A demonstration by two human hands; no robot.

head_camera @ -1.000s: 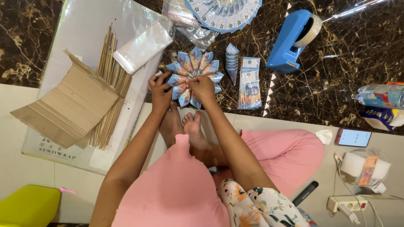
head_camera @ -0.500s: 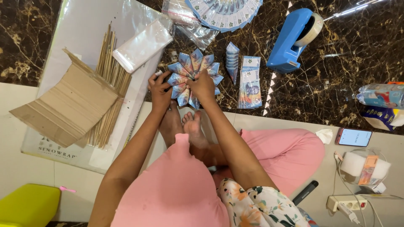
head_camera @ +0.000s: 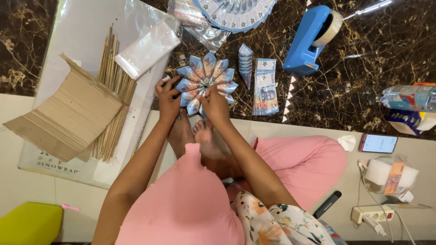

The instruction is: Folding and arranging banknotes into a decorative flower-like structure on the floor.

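Both hands, left hand [head_camera: 167,99] and right hand [head_camera: 215,105], pinched the paper flower [head_camera: 205,80], apparently gripping its near edge, beside the banknote stack [head_camera: 265,87].

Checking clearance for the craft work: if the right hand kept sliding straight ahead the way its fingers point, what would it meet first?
The right hand already rests on the folded banknote flower, so it would push into that first.

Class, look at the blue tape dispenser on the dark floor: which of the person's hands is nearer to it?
Right. The right hand lies nearer the tape dispenser, though apart; the left hand is farther left.
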